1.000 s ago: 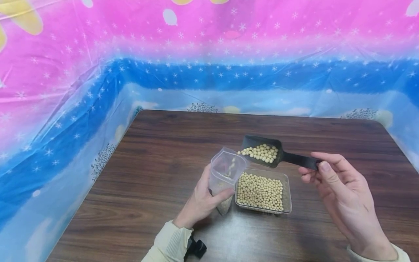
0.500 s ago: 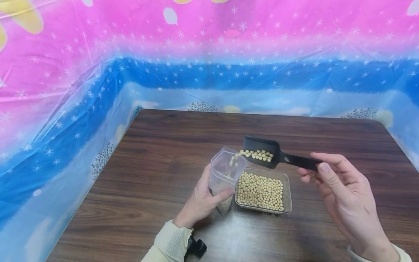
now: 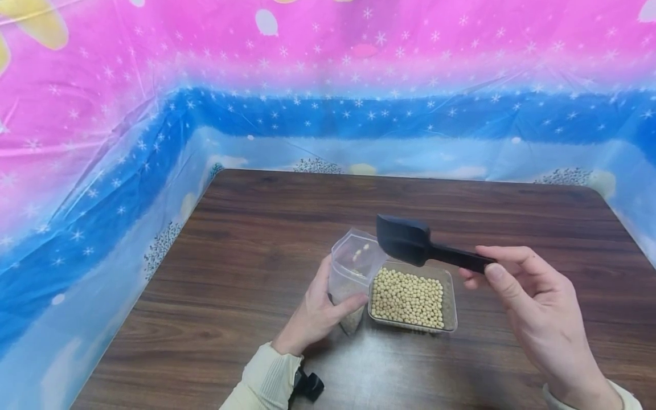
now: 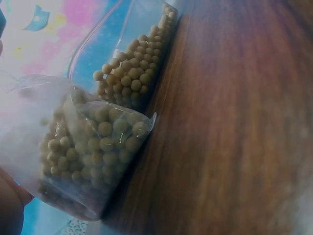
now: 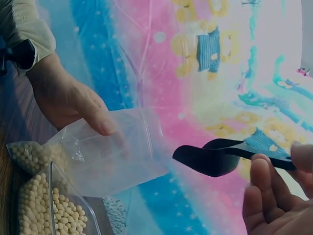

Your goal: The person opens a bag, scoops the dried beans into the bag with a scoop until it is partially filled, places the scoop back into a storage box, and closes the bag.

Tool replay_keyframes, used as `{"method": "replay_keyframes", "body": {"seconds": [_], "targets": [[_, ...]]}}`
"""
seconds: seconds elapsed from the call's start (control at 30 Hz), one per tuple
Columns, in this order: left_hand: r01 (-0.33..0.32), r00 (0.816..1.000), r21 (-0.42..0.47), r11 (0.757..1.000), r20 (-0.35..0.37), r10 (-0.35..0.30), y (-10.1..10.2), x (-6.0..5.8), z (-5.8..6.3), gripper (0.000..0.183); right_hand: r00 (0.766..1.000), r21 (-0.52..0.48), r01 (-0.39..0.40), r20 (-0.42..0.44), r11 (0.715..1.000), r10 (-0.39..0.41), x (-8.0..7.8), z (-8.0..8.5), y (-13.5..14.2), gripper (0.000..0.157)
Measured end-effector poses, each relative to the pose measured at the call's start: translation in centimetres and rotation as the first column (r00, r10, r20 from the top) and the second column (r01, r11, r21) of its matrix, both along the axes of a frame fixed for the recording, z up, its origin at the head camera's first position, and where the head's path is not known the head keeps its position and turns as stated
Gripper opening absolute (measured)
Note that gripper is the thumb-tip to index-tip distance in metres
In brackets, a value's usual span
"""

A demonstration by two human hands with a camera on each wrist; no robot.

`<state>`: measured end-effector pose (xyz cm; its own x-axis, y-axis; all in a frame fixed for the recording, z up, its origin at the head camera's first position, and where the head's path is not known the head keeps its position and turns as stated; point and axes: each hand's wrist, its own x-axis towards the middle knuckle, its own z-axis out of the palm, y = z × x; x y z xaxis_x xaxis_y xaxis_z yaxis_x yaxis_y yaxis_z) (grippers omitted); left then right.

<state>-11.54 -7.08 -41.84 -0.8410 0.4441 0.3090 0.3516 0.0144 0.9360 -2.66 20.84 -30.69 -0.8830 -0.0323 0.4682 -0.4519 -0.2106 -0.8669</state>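
In the head view my left hand [image 3: 320,304] grips a clear plastic zip bag [image 3: 353,267] whose mouth gapes toward the upper right. Round pale-yellow beans fill the bag's bottom, which stands on the table in the left wrist view; a few beans show inside near the mouth. My right hand [image 3: 538,307] pinches the handle of a black scoop [image 3: 405,239] between thumb and fingers. The scoop is tipped at the bag's mouth, its underside toward the head camera, so its inside is hidden. Below it sits a clear rectangular container [image 3: 449,296] of the same beans, close beside the bag.
A dark wood-grain table [image 3: 230,273] carries the container. Behind and to the left hangs a pink and blue patterned cloth [image 3: 307,119]. A black camera mount [image 3: 309,386] is strapped at the left wrist, beside the pale sleeve [image 3: 266,376].
Beans have run from the scoop into the bag. The right hand has rolled the scoop over, from showing its inside to showing its underside. The left hand and bag have hardly moved.
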Motion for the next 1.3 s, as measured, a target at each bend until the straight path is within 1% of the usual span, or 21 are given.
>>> {"method": "replay_keyframes", "body": {"seconds": [0.03, 0.1, 0.17, 0.2, 0.3, 0.37, 0.4, 0.43, 0.47, 0.5, 0.57, 0.6, 0.63, 0.7, 0.77, 0.87, 0.93, 1.03, 1.1, 1.17, 1.3], "targets": [[0.002, 1.0, 0.004, 1.0, -0.001, -0.002, 0.0, 0.0, 0.0, 0.079, 0.999, 0.055, 0.029, 0.013, 0.998, -0.03, 0.2, 0.1, -0.1, 0.032], [0.007, 1.0, 0.01, 1.0, -0.007, -0.007, 0.0, 0.0, 0.0, 0.078, 0.995, 0.167, 0.084, 0.031, 0.982, -0.09, 0.5, 0.4, -0.1, 0.032], [0.01, 1.0, 0.015, 1.0, -0.011, -0.01, 0.0, 0.0, 0.0, 0.078, 0.989, 0.228, 0.136, 0.029, 0.964, -0.146, 0.9, 0.7, -0.2, 0.031], [0.012, 1.0, 0.015, 1.0, -0.013, -0.012, 0.0, 0.0, 0.0, 0.078, 0.986, 0.227, 0.158, 0.015, 0.961, -0.166, 0.9, 0.8, -0.2, 0.03], [0.012, 1.0, 0.014, 1.0, -0.011, -0.012, 0.0, 0.0, -0.1, 0.079, 0.97, 0.148, 0.241, -0.068, 0.959, -0.233, 0.8, 0.9, 0.1, 0.027], [0.009, 1.0, 0.008, 1.0, -0.007, -0.009, 0.0, 0.0, -0.1, 0.079, 0.949, 0.129, 0.312, -0.094, 0.941, -0.301, 0.7, 0.9, 0.4, 0.025], [0.006, 1.0, 0.002, 1.0, -0.006, -0.006, 0.0, 0.0, -0.1, 0.079, 0.932, 0.182, 0.36, -0.099, 0.915, -0.347, 0.7, 0.9, 0.5, 0.023], [0.004, 1.0, -0.003, 1.0, -0.002, -0.004, 0.0, 0.0, -0.1, 0.08, 0.915, 0.265, 0.402, -0.097, 0.877, -0.391, 0.8, 0.8, 0.6, 0.022], [0.002, 1.0, -0.009, 1.0, -0.001, -0.002, 0.0, 0.0, -0.1, 0.08, 0.9, 0.37, 0.427, -0.088, 0.825, -0.427, 0.8, 0.6, 0.7, 0.021], [-0.003, 1.0, -0.016, 1.0, 0.001, 0.003, 0.0, 0.0, -0.1, 0.081, 0.891, 0.473, 0.431, -0.087, 0.769, -0.446, 0.9, 0.4, 0.6, 0.02], [-0.007, 1.0, -0.025, 1.0, 0.006, 0.008, 0.0, 0.0, 0.0, 0.082, 0.884, 0.663, 0.407, -0.112, 0.629, -0.454, 0.9, -0.1, 0.5, 0.02], [-0.01, 1.0, -0.03, 1.0, 0.006, 0.01, 0.0, 0.0, 0.0, 0.082, 0.883, 0.736, 0.395, -0.139, 0.55, -0.448, 0.9, -0.5, 0.3, 0.02], [-0.01, 1.0, -0.03, 1.0, 0.006, 0.01, 0.0, 0.0, 0.0, 0.082, 0.892, 0.773, 0.376, -0.151, 0.511, -0.427, 0.8, -0.8, 0.2, 0.019], [-0.011, 1.0, -0.029, 1.0, 0.005, 0.011, 0.1, 0.0, 0.0, 0.082, 0.904, 0.812, 0.358, -0.178, 0.461, -0.389, 0.6, -1.5, -0.1, 0.019], [-0.006, 1.0, -0.019, 1.0, 0.003, 0.006, 0.1, 0.0, 0.0, 0.081, 0.91, 0.836, 0.348, -0.192, 0.423, -0.368, 0.4, -2.0, -0.2, 0.017], [0.003, 1.0, -0.001, 1.0, -0.002, -0.003, 0.1, 0.0, -0.1, 0.081, 0.91, 0.856, 0.33, -0.175, 0.399, -0.376, 0.0, -2.3, -0.2, 0.015], [0.007, 1.0, 0.003, 1.0, -0.007, -0.007, 0.0, 0.0, 0.0, 0.08, 0.908, 0.863, 0.301, -0.129, 0.405, -0.399, -0.2, -2.4, 0.0, 0.014], [0.004, 1.0, -0.005, 1.0, -0.009, -0.004, 0.1, -0.1, 0.0, 0.08, 0.904, 0.857, 0.251, -0.04, 0.451, -0.426, -0.6, -2.5, 0.5, 0.016], [0.0, 1.0, -0.012, 1.0, -0.013, -0.001, 0.1, -0.1, -0.1, 0.079, 0.897, 0.847, 0.218, 0.022, 0.486, -0.441, -0.9, -2.6, 0.9, 0.019], [-0.002, 1.0, -0.016, 1.0, -0.014, 0.002, 0.1, -0.1, -0.2, 0.08, 0.889, 0.836, 0.198, 0.067, 0.512, -0.453, -1.2, -2.7, 1.4, 0.022], [-0.004, 1.0, -0.018, 1.0, -0.013, 0.004, 0.1, -0.2, -0.3, 0.081, 0.873, 0.82, 0.176, 0.126, 0.544, -0.472, -1.6, -3.1, 2.2, 0.03]]}}
